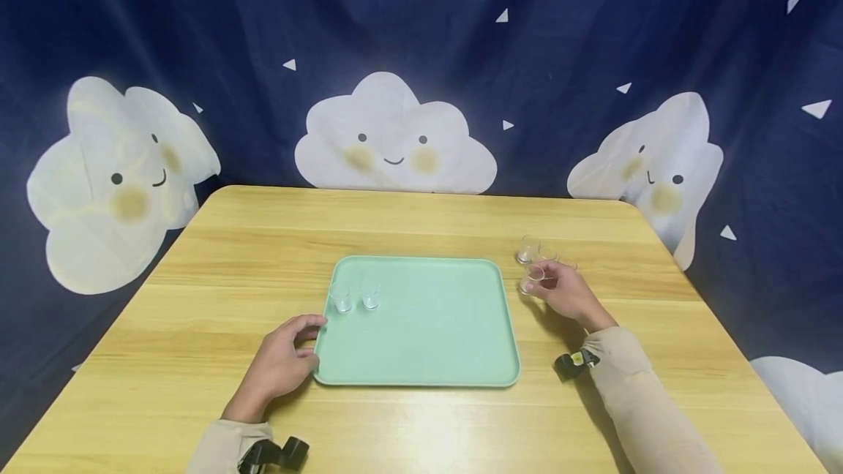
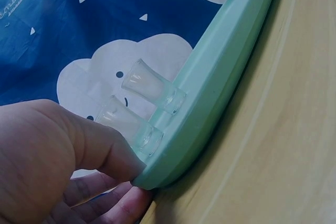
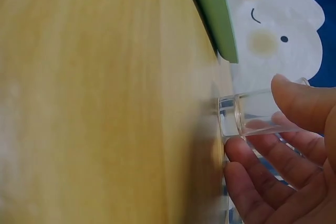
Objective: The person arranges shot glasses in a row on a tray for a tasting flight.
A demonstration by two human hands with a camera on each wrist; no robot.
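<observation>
A light green tray (image 1: 421, 342) lies on the wooden table. My left hand (image 1: 283, 357) is at its left edge, thumb and fingertips touching the rim (image 2: 173, 169) without curling round it. Two clear shot glasses stand upright on the tray near that hand: one shot glass (image 1: 342, 298) by the left rim, another shot glass (image 1: 370, 297) beside it. Right of the tray, my right hand (image 1: 563, 290) holds a third shot glass (image 3: 257, 109) between thumb and fingers. Its base is close to the tabletop.
Behind the right hand stand more clear glasses (image 1: 527, 249), partly hidden by its fingers. Wooden tabletop (image 1: 421, 222) surrounds the tray. A dark blue curtain (image 1: 421, 6) with white clouds hangs along the table's far edge.
</observation>
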